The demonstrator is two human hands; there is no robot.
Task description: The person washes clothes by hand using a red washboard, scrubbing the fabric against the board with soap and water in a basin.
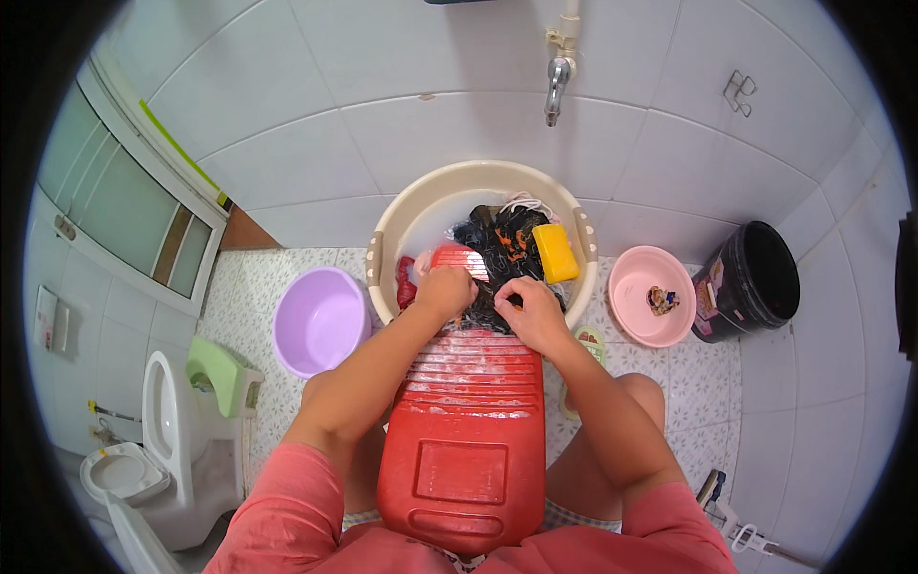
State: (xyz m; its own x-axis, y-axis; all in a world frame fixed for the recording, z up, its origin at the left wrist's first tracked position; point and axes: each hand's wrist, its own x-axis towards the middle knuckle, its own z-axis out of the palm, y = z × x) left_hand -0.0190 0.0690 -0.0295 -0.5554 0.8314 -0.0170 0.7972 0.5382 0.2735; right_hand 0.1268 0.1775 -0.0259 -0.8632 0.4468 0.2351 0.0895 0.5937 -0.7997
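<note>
My left hand (446,293) is closed in a fist on a black patterned garment (504,240). My right hand (532,312) pinches another part of the same cloth between thumb and fingers. The garment lies partly over a red plastic washboard (462,448), whose wet ridges carry suds; its upper end reaches into a large cream basin (482,166) and its lower end leans against me. Cloudy water (423,228) fills part of the basin. A yellow soap bar (556,252) rests on the garment at the right. Dark red cloth (406,282) shows at the basin's left.
A purple basin (320,323) stands on the left, near a green stool (219,377) and a toilet (168,430). To the right are a pink basin (638,280) with a small patterned item (663,300) and a black bucket (746,280). A tap (556,90) projects from the wall.
</note>
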